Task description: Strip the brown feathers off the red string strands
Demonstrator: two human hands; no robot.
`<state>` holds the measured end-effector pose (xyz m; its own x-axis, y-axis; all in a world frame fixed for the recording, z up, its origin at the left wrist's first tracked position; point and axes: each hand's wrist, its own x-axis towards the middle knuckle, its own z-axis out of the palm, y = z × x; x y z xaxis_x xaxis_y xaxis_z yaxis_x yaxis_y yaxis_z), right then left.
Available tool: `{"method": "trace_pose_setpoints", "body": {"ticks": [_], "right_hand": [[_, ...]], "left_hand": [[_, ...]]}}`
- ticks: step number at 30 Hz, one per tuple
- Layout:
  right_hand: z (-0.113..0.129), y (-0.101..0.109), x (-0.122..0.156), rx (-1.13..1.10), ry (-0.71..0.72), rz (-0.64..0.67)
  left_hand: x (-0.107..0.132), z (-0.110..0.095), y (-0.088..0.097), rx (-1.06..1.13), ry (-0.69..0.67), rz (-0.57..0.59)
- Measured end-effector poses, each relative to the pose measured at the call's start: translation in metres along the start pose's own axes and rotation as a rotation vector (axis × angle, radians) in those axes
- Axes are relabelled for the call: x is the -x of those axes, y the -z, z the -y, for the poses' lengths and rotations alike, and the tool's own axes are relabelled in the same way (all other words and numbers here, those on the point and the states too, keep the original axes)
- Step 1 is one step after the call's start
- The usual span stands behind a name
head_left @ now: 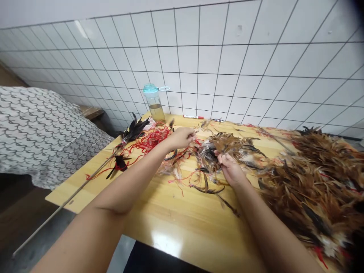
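The right hand [231, 170] pinches a clump of brown rooster feathers [224, 149] on the table [170, 227]. The left hand [181, 138] is drawn narrow just beside them, its hold unclear, near tangled red string [153, 138].

A yellow wooden table [182, 216] holds a big heap of brown feathers [313, 189], messy red string [150, 140], a clear bottle [154, 106] and a marker pen [189, 116].

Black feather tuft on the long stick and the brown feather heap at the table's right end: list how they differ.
The black feather tuft is dark, while the brown feather heap is mostly golden brown with black and white patches. The tuft is small and sits on a thin pale stick running past the table edge; the heap is far larger, loose, and shows no stick. Both are feathers with red thread on or beside them.
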<state>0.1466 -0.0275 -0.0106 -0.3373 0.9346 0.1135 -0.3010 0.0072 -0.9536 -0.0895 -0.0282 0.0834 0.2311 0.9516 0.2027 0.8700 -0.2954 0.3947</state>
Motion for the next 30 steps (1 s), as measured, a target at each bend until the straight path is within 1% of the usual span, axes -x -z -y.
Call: {"method": "trace_pose_setpoints", "body": {"ticks": [2, 4, 7, 9, 12, 15, 18, 21, 24, 27, 30], "right_hand": [[0.006, -0.006, 0.001, 0.095, 0.028, -0.014], [0.014, -0.017, 0.002, 0.182, 0.045, -0.009], [0.028, -0.042, -0.001, 0.248, 0.047, 0.073], [0.036, -0.062, -0.006, 0.245, 0.010, 0.124], [0.040, -0.085, -0.017, 0.200, -0.075, 0.156], [0.033, -0.097, -0.030, 0.106, -0.157, 0.152], [0.017, -0.100, -0.041, 0.037, -0.228, 0.111], [0.000, -0.098, -0.050, -0.032, -0.281, 0.072], [-0.013, -0.092, -0.055, -0.087, -0.320, 0.084], [-0.019, -0.083, -0.057, -0.151, -0.369, 0.122], [-0.021, -0.073, -0.058, -0.221, -0.398, 0.131]], "left_hand": [[0.011, -0.001, -0.001, 0.064, -0.042, -0.039], [0.020, -0.005, -0.001, 0.120, -0.073, -0.075], [0.029, -0.012, 0.000, 0.189, -0.115, -0.111], [0.033, -0.013, 0.001, 0.220, -0.135, -0.131], [0.039, -0.006, 0.001, 0.258, -0.108, -0.175], [0.043, 0.010, -0.002, 0.364, -0.050, -0.215], [0.043, 0.031, -0.006, 0.491, 0.029, -0.224], [0.041, 0.053, -0.011, 0.581, 0.159, -0.247], [0.037, 0.070, -0.015, 0.628, 0.247, -0.289], [0.035, 0.082, -0.019, 0.656, 0.285, -0.329], [0.033, 0.087, -0.023, 0.682, 0.318, -0.356]]}}
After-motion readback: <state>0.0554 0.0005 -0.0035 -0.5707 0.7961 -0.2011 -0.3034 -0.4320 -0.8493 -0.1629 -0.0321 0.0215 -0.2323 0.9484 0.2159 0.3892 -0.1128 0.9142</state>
